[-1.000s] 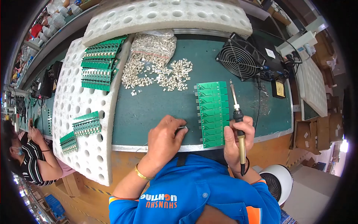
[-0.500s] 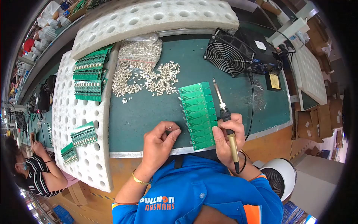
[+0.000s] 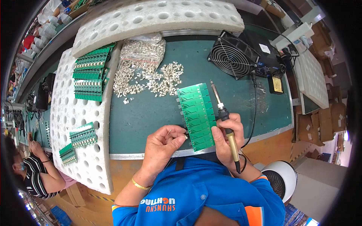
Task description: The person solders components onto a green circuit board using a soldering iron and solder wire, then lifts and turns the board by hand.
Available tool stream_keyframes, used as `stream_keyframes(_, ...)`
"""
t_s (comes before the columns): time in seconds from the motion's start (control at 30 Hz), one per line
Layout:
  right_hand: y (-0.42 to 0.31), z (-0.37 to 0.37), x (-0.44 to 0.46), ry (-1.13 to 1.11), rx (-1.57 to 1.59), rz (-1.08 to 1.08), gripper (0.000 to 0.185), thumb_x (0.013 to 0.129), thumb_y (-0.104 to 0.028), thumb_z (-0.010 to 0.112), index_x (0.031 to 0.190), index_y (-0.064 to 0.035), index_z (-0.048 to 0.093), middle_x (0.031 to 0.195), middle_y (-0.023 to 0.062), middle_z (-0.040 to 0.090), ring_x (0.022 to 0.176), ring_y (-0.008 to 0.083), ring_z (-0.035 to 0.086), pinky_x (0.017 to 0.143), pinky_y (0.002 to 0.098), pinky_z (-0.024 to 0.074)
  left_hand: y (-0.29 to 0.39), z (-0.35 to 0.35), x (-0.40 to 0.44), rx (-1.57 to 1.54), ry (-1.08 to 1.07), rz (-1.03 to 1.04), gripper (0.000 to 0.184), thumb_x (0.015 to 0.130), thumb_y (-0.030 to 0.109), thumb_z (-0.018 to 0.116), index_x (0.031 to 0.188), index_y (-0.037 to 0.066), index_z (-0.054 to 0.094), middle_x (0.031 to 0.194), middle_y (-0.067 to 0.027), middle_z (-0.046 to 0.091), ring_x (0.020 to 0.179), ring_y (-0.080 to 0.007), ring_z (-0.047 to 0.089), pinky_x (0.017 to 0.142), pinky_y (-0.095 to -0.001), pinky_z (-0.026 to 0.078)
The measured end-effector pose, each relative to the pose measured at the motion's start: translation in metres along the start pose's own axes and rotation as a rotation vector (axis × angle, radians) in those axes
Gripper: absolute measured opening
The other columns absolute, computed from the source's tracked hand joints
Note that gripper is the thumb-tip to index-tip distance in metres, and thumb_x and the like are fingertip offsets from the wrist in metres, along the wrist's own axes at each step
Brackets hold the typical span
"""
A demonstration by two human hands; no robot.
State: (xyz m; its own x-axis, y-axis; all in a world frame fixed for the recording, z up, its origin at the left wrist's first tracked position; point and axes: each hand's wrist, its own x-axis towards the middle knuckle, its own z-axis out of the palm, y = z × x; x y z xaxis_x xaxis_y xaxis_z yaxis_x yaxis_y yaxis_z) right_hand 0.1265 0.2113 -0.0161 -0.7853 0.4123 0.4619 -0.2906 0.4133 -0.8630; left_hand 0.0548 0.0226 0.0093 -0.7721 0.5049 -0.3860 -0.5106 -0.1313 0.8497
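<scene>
My right hand (image 3: 226, 141) is closed around a soldering iron (image 3: 230, 137), its tip pointing up and away from me. The same hand also grips the right edge of a green circuit board panel (image 3: 196, 116), held tilted above the bench with thin pins along its left edge. My left hand (image 3: 164, 143) is pinched close to the panel's lower left edge. A thin strand of solder wire (image 3: 169, 132) shows between its fingers. Something small and pale is at the thumb tip, too small to name surely.
Small white connectors (image 3: 166, 80) lie heaped by an open plastic bag (image 3: 143, 52). Perforated white foam (image 3: 85, 150) on the left carries finished-looking boards (image 3: 88, 89). A black fan (image 3: 232, 56), a soldering station (image 3: 264, 56) and a yellow sponge (image 3: 278, 83) stand behind. A co-worker (image 3: 41, 169) sits left.
My left hand has moved slightly right, its fingers now at the panel's edge. The panel and soldering iron have shifted a little left.
</scene>
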Motion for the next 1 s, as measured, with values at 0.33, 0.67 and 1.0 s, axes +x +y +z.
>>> stream_keyframes(0.33,-0.002,0.003,0.001,-0.066,0.049,0.058,0.028,0.092,-0.007,0.067,0.113,-0.0070,0.048,0.104,0.0083,0.049,0.079,0.0099,0.050,0.065,0.0222,0.0427,0.003,-0.003,-0.001,0.186,-0.033,0.062,0.016,0.088,0.003,0.072,0.103,0.000,0.066,0.086,0.0015,0.068,0.068,0.0020,0.048,0.059,-0.0158,0.043)
stream_keyframes(0.67,-0.002,0.006,0.004,-0.076,0.096,0.089,0.026,0.088,-0.002,0.070,0.109,-0.0046,0.054,0.100,0.0089,0.049,0.077,0.0111,0.052,0.063,0.0235,0.0454,0.001,-0.002,0.001,0.087,-0.038,0.079,0.027,0.088,0.001,0.070,0.114,-0.001,0.062,0.088,0.0004,0.069,0.059,0.0037,0.037,0.052,-0.0143,0.034)
stream_keyframes(1.0,0.000,0.006,0.008,-0.084,0.004,0.007,0.024,0.085,-0.002,0.073,0.104,-0.0055,0.059,0.092,0.0115,0.055,0.078,0.0200,0.055,0.068,0.0300,0.0463,0.013,-0.003,0.002,0.189,-0.030,0.016,0.036,0.086,0.000,0.069,0.121,-0.002,0.059,0.087,0.0016,0.069,0.057,0.0046,0.036,0.050,-0.0147,0.033)
